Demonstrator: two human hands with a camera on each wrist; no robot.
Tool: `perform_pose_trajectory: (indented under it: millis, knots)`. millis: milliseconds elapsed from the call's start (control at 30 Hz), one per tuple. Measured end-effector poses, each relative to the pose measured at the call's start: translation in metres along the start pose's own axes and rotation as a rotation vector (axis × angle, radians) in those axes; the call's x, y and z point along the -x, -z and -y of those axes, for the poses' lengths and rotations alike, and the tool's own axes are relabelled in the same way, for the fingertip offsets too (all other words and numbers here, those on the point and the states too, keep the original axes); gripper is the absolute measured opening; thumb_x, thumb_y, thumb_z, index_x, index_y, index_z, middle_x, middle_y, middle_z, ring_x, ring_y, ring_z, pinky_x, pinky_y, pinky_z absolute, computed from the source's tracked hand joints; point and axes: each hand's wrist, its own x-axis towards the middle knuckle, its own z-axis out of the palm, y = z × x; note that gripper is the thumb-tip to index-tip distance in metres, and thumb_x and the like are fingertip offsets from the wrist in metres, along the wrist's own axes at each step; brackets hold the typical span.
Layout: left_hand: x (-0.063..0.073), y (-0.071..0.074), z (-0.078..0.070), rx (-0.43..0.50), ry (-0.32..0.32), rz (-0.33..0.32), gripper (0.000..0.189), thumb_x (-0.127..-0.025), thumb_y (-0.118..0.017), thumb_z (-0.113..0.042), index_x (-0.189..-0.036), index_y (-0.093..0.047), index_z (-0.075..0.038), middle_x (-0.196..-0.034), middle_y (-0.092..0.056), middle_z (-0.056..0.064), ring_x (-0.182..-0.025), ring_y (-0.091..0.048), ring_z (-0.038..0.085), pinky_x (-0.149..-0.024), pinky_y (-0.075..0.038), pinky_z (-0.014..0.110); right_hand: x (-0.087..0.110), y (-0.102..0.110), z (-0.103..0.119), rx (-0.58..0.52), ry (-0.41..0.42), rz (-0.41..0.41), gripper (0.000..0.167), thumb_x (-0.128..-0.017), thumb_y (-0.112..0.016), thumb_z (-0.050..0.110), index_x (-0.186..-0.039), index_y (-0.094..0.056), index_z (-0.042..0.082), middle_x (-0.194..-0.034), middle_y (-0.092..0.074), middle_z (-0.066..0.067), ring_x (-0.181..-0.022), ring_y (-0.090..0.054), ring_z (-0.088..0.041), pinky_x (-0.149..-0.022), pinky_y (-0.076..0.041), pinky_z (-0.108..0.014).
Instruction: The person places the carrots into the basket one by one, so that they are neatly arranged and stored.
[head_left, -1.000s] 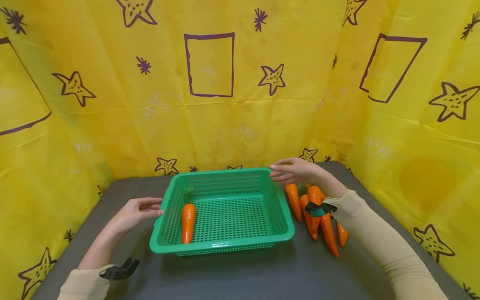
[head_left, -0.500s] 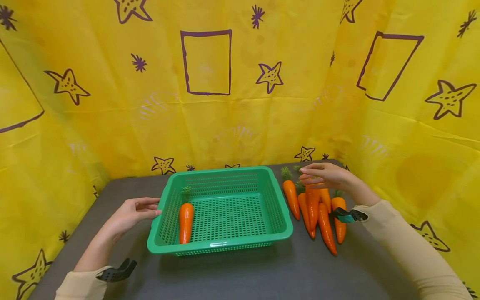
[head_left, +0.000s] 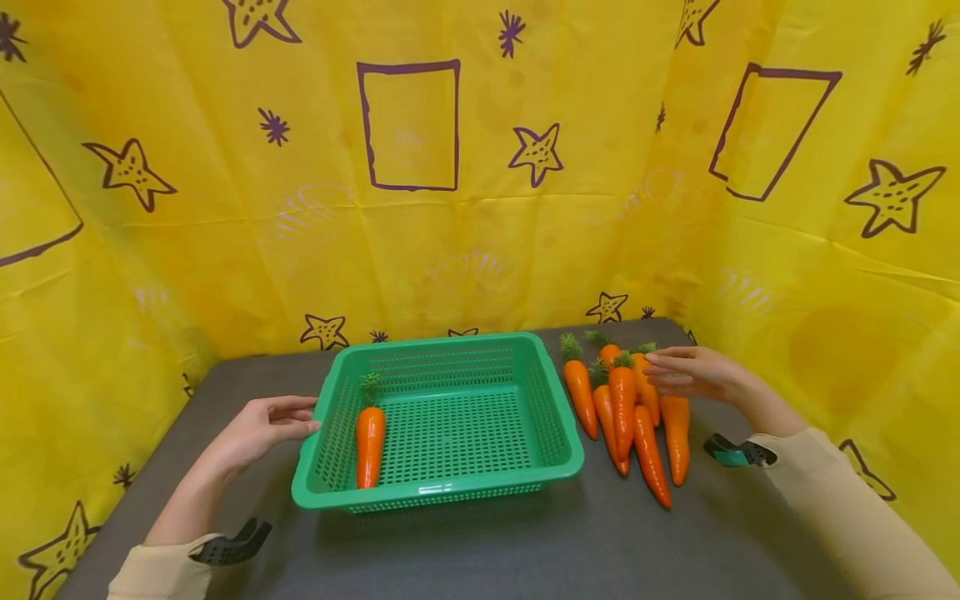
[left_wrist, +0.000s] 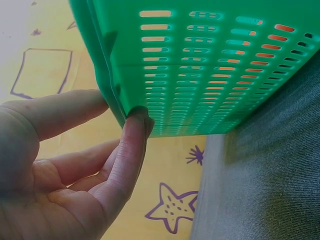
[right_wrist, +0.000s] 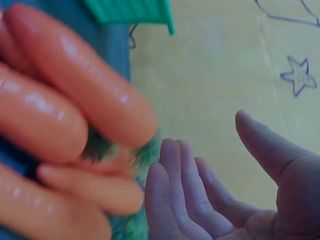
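A green plastic basket [head_left: 438, 493] stands on the table with one orange carrot [head_left: 370, 446] lying along its left side. At the basket's left rim, my left hand [head_left: 258, 429] pinches the edge; the left wrist view shows the thumb and fingertips [left_wrist: 134, 131] on either side of the lip. My right hand [head_left: 697, 372] hovers at the far right of a heap of carrots [head_left: 622, 408] with green tops. Seen from the right wrist, its fingers [right_wrist: 192, 192] are extended, the thumb is spread apart, and the palm holds nothing.
Dark grey cloth [head_left: 480, 550] covers the table. A yellow curtain [head_left: 480, 250] printed with purple starfish and frames encloses the back and both sides. The carrot heap lies close to the basket's right wall.
My right hand has moved rightward from the basket's right rim, across the carrot heap, to its far right side. The left hand has stayed at the basket's left rim.
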Motion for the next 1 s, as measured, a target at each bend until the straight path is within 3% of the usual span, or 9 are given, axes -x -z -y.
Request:
perform_pose_trajectory:
  millis: [200, 333, 467, 600, 700, 1000]
  knots:
    - [0.0, 0.001, 0.001, -0.005, 0.016, 0.002, 0.066, -0.089, -0.066, -0.034, -0.137, -0.044, 0.006, -0.119, -0.062, 0.021, -0.105, -0.062, 0.025, -0.093, -0.048, 0.05, 0.006, 0.015, -0.022, -0.037, -0.02, -0.02, 0.072, -0.101, -0.045, 0.032, -0.147, -0.011, -0.011, -0.14, -0.047, -0.022, -0.12, -0.057, -0.02, -0.104, -0.042, -0.041]
    - [0.0, 0.001, 0.002, -0.008, 0.014, -0.008, 0.065, -0.088, -0.067, -0.035, -0.136, -0.046, 0.004, -0.117, -0.064, 0.019, -0.102, -0.063, 0.021, -0.094, -0.047, 0.051, 0.01, 0.026, -0.039, -0.072, -0.017, -0.015, 0.072, -0.101, -0.045, 0.029, -0.146, -0.008, -0.013, -0.127, -0.059, -0.006, -0.107, -0.062, -0.006, -0.102, -0.044, -0.038]
    - [-0.001, 0.001, 0.002, -0.01, -0.003, -0.017, 0.064, -0.088, -0.067, -0.034, -0.136, -0.047, 0.003, -0.116, -0.064, 0.018, -0.1, -0.063, 0.019, -0.094, -0.047, 0.051, 0.013, 0.033, -0.057, -0.092, -0.016, -0.015, 0.074, -0.101, -0.047, 0.028, -0.146, -0.007, -0.015, -0.12, -0.06, 0.005, -0.104, -0.062, -0.001, -0.099, -0.047, -0.034]
    - [-0.001, 0.001, 0.002, -0.013, -0.005, -0.021, 0.064, -0.088, -0.067, -0.035, -0.136, -0.047, 0.003, -0.116, -0.065, 0.017, -0.101, -0.063, 0.02, -0.094, -0.047, 0.051, 0.011, 0.037, -0.072, -0.088, -0.029, -0.04, 0.071, -0.1, -0.048, 0.028, -0.145, -0.013, -0.015, -0.123, -0.058, 0.006, -0.102, -0.062, 0.0, -0.097, -0.049, -0.033]
    - [-0.001, 0.001, 0.002, -0.014, -0.001, -0.02, 0.064, -0.088, -0.067, -0.035, -0.136, -0.047, 0.003, -0.116, -0.064, 0.018, -0.102, -0.063, 0.022, -0.094, -0.047, 0.051, 0.009, 0.038, -0.081, -0.1, -0.054, -0.061, 0.071, -0.099, -0.05, 0.028, -0.145, -0.016, -0.015, -0.115, -0.059, 0.01, -0.099, -0.062, 0.001, -0.097, -0.049, -0.034]
    - [-0.001, 0.0, 0.002, -0.007, 0.003, -0.016, 0.065, -0.088, -0.067, -0.035, -0.136, -0.047, 0.003, -0.117, -0.064, 0.019, -0.104, -0.063, 0.024, -0.095, -0.046, 0.052, 0.001, 0.035, -0.101, -0.128, -0.1, -0.056, 0.076, -0.098, -0.051, 0.03, -0.143, -0.012, -0.017, -0.108, -0.058, 0.009, -0.097, -0.061, -0.003, -0.095, -0.05, -0.034]
